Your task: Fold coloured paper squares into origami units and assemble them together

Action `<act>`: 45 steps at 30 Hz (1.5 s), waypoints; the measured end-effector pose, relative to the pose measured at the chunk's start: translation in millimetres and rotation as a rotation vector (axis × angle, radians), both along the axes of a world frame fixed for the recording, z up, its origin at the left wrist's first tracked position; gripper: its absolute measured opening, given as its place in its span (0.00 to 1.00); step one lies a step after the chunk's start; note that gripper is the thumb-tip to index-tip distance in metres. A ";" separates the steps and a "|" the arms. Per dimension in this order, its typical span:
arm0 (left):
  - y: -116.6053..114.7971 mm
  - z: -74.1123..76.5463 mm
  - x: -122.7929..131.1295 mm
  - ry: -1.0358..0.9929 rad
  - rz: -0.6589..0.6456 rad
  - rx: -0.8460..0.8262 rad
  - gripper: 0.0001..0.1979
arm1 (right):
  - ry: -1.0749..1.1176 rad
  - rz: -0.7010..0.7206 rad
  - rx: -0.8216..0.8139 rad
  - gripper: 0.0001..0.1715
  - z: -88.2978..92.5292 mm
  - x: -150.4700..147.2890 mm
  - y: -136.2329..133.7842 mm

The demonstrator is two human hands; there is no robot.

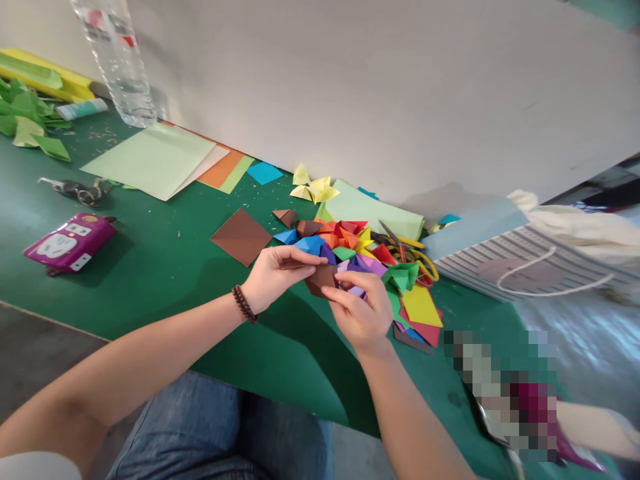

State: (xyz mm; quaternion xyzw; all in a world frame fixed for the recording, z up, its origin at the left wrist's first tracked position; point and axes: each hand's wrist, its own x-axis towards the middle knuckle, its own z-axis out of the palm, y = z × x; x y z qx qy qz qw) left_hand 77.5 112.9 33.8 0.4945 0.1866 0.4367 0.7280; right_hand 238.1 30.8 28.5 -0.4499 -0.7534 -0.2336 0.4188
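Between both hands is a brown piece of folded paper (321, 283), raised a little above the green table (200, 333). My left hand (280, 272) pinches its upper left edge between thumb and fingers. On the other side, my right hand (364, 308) grips the right edge with thumb and forefinger. Just behind lies a pile of folded paper pieces (345, 233) in red, orange, blue, purple and green, partly hidden by my hands. A flat brown paper square (242, 237) rests left of the pile.
Scissors (417, 257) with yellow handles and stacked coloured paper (423, 310) lie to the right, near a striped paper bag (540, 253). Pale green sheets (150, 160), a water bottle (117, 63) and a purple box (71, 243) are leftward. Another person's arm (595, 427) reaches in lower right.
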 end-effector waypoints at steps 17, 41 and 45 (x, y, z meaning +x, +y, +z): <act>0.1 4.2 -3.1 0.155 -0.103 0.117 0.13 | 0.358 -0.031 -0.046 0.15 3.2 -4.2 2.4; 3.5 -6.4 2.5 0.410 -0.249 0.010 0.08 | 0.954 -0.063 -0.791 0.12 -6.3 4.6 11.0; 4.5 -10.3 3.3 0.434 -0.233 0.013 0.06 | 0.863 -0.077 -0.781 0.11 -4.3 3.4 8.9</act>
